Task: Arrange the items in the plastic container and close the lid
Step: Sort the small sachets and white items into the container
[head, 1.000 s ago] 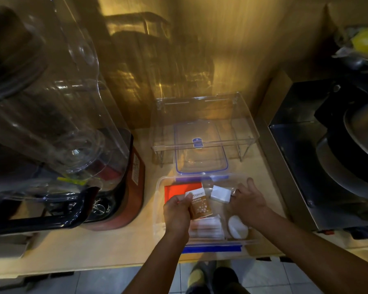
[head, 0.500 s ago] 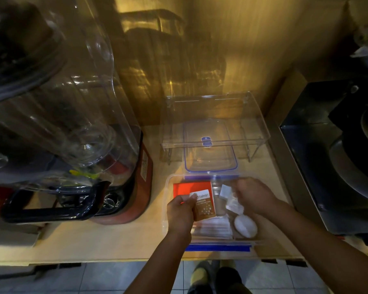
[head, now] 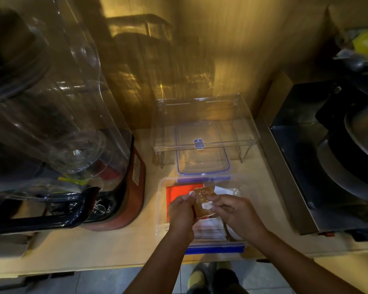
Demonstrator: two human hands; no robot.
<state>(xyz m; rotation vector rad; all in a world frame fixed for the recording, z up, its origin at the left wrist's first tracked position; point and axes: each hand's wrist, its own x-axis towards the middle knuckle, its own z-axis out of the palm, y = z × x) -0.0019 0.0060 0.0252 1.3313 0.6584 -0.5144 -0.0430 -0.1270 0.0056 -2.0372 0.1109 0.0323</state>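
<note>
Crowding the counter (head: 115, 247) to our left is a big blender (head: 57, 132) with a clear jug, a dark handle and a red base, standing just beside the plastic container (head: 160, 209). To our right sits a steel appliance (head: 302, 166) with dark round pans stacked on it, well apart from the container. Straight behind the container lies its clear lid (head: 202, 158), rimmed in blue and bearing a small blue sticker, tucked partly under a clear acrylic shelf riser (head: 204, 122) against the wall. Our own forearms cover the near half of the container, so much of its contents is hidden from us.

Inside the container we see an orange-red flat pack (head: 179, 193) at the far left, white packets (head: 208, 229) stacked near the front, and something round and white (head: 234, 234) at the right, partly behind our wrist.

We hold a brown sachet (head: 203, 200) above the middle of the container. Our left hand (head: 182, 215) pinches its left edge and our right hand (head: 239, 216) pinches its right edge, fingers closed on the packet. It carries a white patch with writing that we cannot read, and pale dots near its far end. Its long axis runs away from us, the top leaning slightly to the right, with the printed face turned up.
</note>
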